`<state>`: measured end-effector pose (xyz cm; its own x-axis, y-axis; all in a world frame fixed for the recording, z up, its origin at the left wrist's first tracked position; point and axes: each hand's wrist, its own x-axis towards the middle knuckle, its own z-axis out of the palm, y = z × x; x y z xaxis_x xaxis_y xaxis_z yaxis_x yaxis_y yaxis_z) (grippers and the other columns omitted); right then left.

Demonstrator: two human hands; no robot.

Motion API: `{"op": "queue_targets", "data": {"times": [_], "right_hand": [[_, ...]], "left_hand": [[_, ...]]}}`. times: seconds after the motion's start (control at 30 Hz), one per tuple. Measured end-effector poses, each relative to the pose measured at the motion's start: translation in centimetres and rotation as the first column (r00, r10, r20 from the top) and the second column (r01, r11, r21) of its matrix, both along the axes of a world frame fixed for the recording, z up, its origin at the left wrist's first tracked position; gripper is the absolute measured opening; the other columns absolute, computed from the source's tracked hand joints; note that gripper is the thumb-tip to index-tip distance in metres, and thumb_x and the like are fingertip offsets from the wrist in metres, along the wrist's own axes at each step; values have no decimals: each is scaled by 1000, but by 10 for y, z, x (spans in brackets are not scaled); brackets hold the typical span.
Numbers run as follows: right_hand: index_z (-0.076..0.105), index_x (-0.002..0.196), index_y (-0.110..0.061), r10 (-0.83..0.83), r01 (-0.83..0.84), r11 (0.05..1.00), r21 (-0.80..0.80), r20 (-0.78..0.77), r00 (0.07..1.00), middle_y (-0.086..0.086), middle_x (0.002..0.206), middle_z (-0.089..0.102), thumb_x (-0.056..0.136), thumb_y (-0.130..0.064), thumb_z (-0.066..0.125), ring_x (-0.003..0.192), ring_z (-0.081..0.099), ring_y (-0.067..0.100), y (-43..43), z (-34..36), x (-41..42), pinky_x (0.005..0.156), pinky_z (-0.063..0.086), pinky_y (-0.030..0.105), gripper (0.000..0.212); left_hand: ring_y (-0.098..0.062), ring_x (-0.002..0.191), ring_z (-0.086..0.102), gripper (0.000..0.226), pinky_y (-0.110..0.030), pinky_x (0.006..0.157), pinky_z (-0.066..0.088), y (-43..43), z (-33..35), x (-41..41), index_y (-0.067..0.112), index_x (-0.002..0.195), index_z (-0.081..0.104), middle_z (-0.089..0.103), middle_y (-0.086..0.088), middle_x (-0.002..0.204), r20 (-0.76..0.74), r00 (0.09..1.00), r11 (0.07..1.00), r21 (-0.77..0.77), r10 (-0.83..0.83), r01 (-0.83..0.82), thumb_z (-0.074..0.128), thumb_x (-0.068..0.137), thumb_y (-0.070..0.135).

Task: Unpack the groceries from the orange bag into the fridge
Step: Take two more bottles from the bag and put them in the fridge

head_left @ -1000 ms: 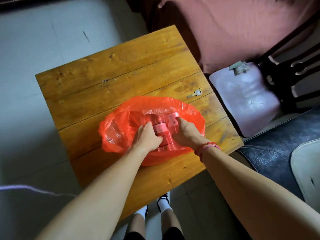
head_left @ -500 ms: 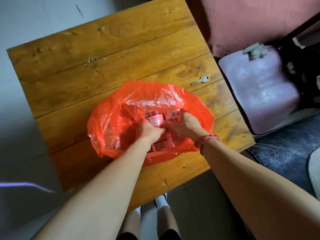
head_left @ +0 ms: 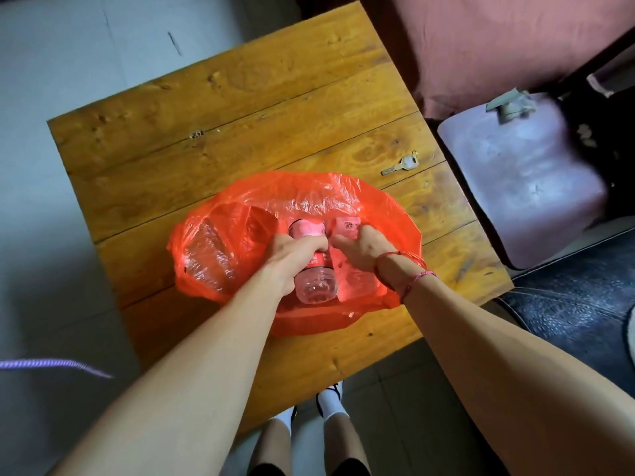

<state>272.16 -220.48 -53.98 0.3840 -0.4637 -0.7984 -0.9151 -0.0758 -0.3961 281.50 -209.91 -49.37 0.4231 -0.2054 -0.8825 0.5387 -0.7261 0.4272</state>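
Note:
An orange plastic bag lies open on a wooden table. Inside it lie clear plastic bottles with red labels. My left hand grips one bottle around its labelled middle; its clear base points toward me. My right hand curls around a second bottle just to the right, whose barcode label shows past my fingers. Another clear bottle shows through the bag's left side. The fridge is not in view.
A key lies on the table beyond the bag's right side. A large pale water jug stands on the floor to the right, by a pink cloth. My feet stand at the table's near edge.
The view has shifted slightly. My left hand has closed around a bottle and raised it, so its clear base now shows. My right hand stays on the neighbouring bottle.

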Motion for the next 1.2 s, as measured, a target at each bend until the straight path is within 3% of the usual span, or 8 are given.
{"op": "queue_targets", "data": {"times": [0.2,0.3,0.4,0.6,0.73,0.97,1.1,1.2], "right_hand": [[52,69,-13,-138,131,989,73,90,986,0,63,44,94,-31,56,60,43,19,2,30,3,39,31,19,31],[66,90,-7,-272,255,954,156,94,958,4,77,57,90,-42,60,68,53,18,9,53,0,56,42,25,36],[67,113,-6,-312,289,928,234,64,948,12,106,68,74,-56,64,93,66,29,23,73,-7,87,55,41,64],[66,112,-6,-389,341,865,369,60,919,13,101,73,81,-53,70,78,70,24,44,129,-33,64,55,31,57],[68,113,-4,-414,343,850,400,103,904,12,95,74,82,-41,73,73,71,24,54,170,-54,67,58,31,48],[71,100,-6,-511,296,766,571,261,819,13,91,73,88,-29,65,72,70,24,56,262,-87,77,57,35,27],[68,104,1,-482,254,830,496,411,774,19,89,72,76,-16,74,70,70,28,48,318,-90,77,59,44,34],[67,106,2,-420,201,887,416,544,727,22,95,66,56,-18,81,74,67,31,42,366,-87,81,56,49,56]], "left_hand": [[-28,73,61,21,-29,56,53,3,33,6,13,89,48,55,-14,100,-17,998,997,-42,62,-63,65,77,14],[-29,64,61,10,-29,50,51,8,55,10,13,84,59,59,-16,93,-26,999,997,-64,44,-45,63,74,15],[-29,62,66,28,-38,59,58,18,74,7,9,96,58,63,-14,85,-32,999,999,-46,-12,11,69,75,24],[-33,116,58,89,-37,89,51,45,113,-8,-2,137,42,56,-18,130,93,982,986,-20,-166,168,73,77,56],[-34,93,70,112,-47,85,56,61,153,-12,0,118,53,68,-17,109,51,983,978,-103,-175,180,82,34,68],[-32,76,72,65,-49,77,59,79,241,-16,-6,91,65,73,-23,91,12,983,913,-370,-181,172,87,46,36],[-26,69,72,34,-37,64,61,73,288,-15,-5,90,67,75,-18,84,106,983,817,-547,-148,182,81,69,18],[-30,82,72,28,-42,79,60,66,329,-16,-4,98,69,74,-20,95,200,971,721,-652,-134,234,79,73,6]]}}
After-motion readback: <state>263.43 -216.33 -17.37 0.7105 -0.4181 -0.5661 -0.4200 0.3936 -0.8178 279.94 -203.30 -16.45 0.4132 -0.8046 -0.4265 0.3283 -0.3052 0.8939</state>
